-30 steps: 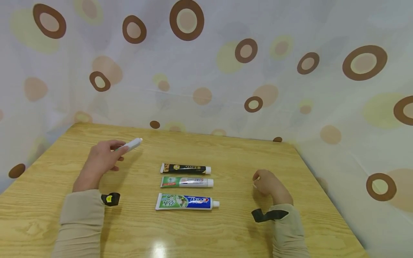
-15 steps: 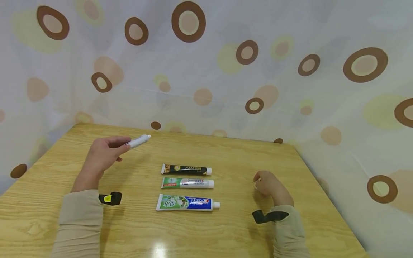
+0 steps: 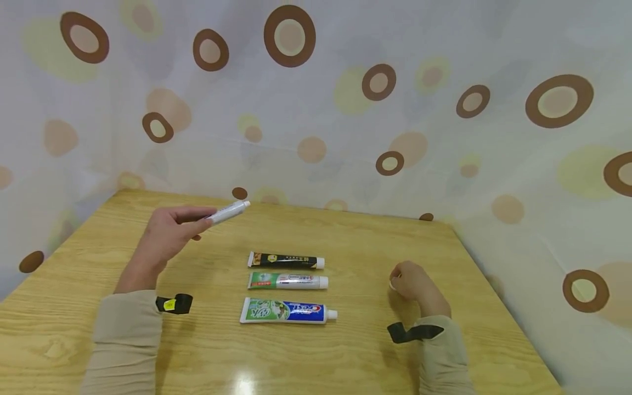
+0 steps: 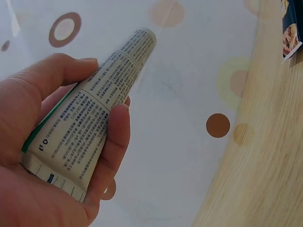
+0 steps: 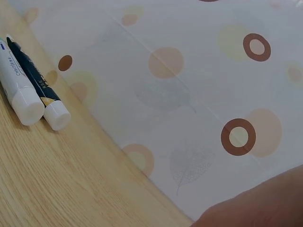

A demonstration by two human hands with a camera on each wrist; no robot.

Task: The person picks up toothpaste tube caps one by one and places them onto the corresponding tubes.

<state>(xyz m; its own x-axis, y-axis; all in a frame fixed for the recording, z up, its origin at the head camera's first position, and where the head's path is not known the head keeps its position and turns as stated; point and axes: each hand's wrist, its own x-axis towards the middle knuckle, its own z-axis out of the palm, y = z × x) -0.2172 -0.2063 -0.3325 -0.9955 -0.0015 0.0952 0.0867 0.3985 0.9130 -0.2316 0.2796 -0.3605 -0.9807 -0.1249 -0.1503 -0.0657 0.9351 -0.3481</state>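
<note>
My left hand (image 3: 170, 233) holds a whitish toothpaste tube (image 3: 227, 213) above the table's far left part, its narrow white tip pointing right and away. In the left wrist view, small print covers the tube (image 4: 90, 104), a green edge shows, and its flat crimped end lies against the palm. My right hand (image 3: 412, 282) is low over the table's right side, fingers curled, with a small white piece (image 3: 393, 285) showing at the fingertips. Between the hands lie three toothpaste tubes: a black one (image 3: 286, 260), a green and silver one (image 3: 287, 281), and a larger green and blue one (image 3: 286, 311).
The wood-grain table (image 3: 296, 362) meets a white curtain (image 3: 316, 109) with brown and beige circles at its back and sides. Black straps hang at both wrists, the left strap (image 3: 180, 304) with a yellow mark. The three tubes lie in parallel, caps to the right.
My left hand has moved right and slightly upward in the head view, carrying the toothpaste tube with it. The right hand and the three tubes on the table stay put.
</note>
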